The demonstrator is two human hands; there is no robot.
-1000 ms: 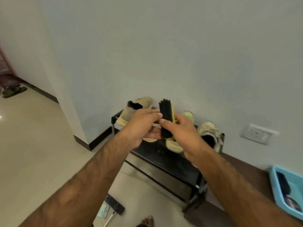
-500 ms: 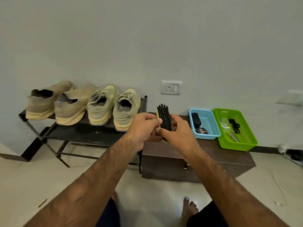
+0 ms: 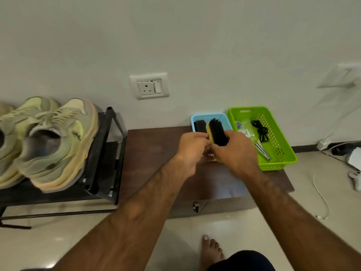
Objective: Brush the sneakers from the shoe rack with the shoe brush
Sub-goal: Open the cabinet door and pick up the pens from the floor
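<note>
I have the brush [image 3: 217, 132] gripped in both left hand [image 3: 192, 151] and right hand [image 3: 234, 153], bristles up, over the brown surface [image 3: 156, 153]. Behind it a blue basket [image 3: 209, 116] holds a black block [image 3: 200, 126]; the green basket [image 3: 281, 153] holds black laces [image 3: 260, 131]. The sneakers [image 3: 58, 141] sit on the rack [image 3: 101, 153], far left.

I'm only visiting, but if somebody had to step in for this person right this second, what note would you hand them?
Left hand: grips the brush at its wooden side.
Right hand: grips the brush from the other side, bristles up.
Brush: held above the cabinet, just in front of the blue basket.
Sneakers: on the rack to the left, neither hand on them.
Done: brush is in hand.
Left: take a sneaker and brush it. Whether any has been brushed already cannot be told.
</note>
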